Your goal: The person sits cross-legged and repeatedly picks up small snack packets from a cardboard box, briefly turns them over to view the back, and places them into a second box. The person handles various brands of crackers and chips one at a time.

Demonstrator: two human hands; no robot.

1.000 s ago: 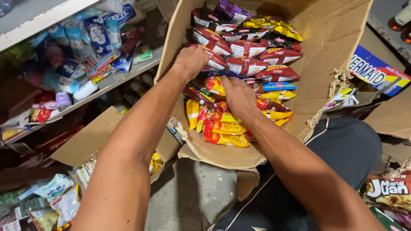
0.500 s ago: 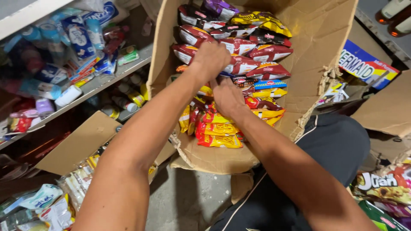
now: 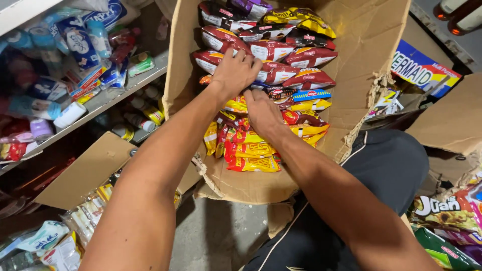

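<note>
Since the earlier frames, your left hand (image 3: 235, 73) has slid right and slightly nearer across the red snack packets (image 3: 273, 50), while your right hand (image 3: 263, 113) has kept its place among the packets below. Your left hand now lies palm-down on the dark red packets in the middle of the cardboard box (image 3: 371, 45), its fingers (image 3: 247, 57) spread flat and pressing on them rather than curled round any one. Your right hand, just beside and below it, reaches into the mixed pile; its fingers are buried under the wrappers, so you cannot tell whether they are closed on anything. Red packets fill the far half of the box in overlapping rows, with yellow-and-black packets (image 3: 296, 17) and a purple packet (image 3: 256, 6) at the far end. Nearer you lie a blue-and-yellow packet (image 3: 310, 95) and a stack of yellow-and-red packets (image 3: 251, 150) against the torn near wall. The box is tipped toward you, resting near your dark trouser leg (image 3: 396, 170). To the left, a shelf (image 3: 108, 98) holds blue and white toiletry packs and small bottles; a second open carton (image 3: 85, 170) sits below it on the concrete floor (image 3: 216, 241). At the near right, more snack bags (image 3: 447, 213) lie beside another box flap (image 3: 447, 120).
</note>
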